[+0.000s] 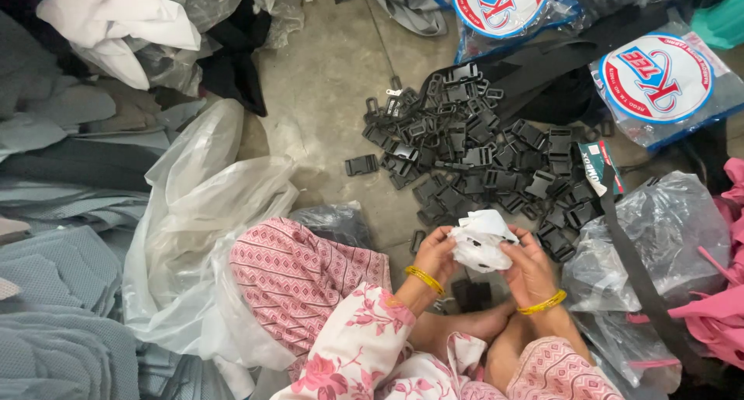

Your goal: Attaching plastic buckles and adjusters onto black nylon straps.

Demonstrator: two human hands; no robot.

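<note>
Head view: a person sits on a concrete floor (pixel 325 82), looking down at both hands.
Left hand (pixel 435 254): grip clenched on the left edge of a crumpled white bag (pixel 480 239); yellow bangle on the wrist.
Right hand (pixel 528 264): grip pinching the bag's right side; yellow bangle on the wrist too.
White bag: held between both hands above the lap; its contents cannot be seen.
Buckles (pixel 473 156): black plastic, loose in a heap on the floor just beyond the hands.
Round packs (pixel 659 78): two clear bags with red, white and blue round labels, at the far right; contents not clear.
Clear bag (pixel 201 214): large, crumpled, lying left of the knee; looks empty.
Grey bag (pixel 666 229): right of the hands, contents hidden.
Grey cloth (pixel 62 307): stacked at the left.
Pink cloth (pixel 725 307): at the right edge.
</note>
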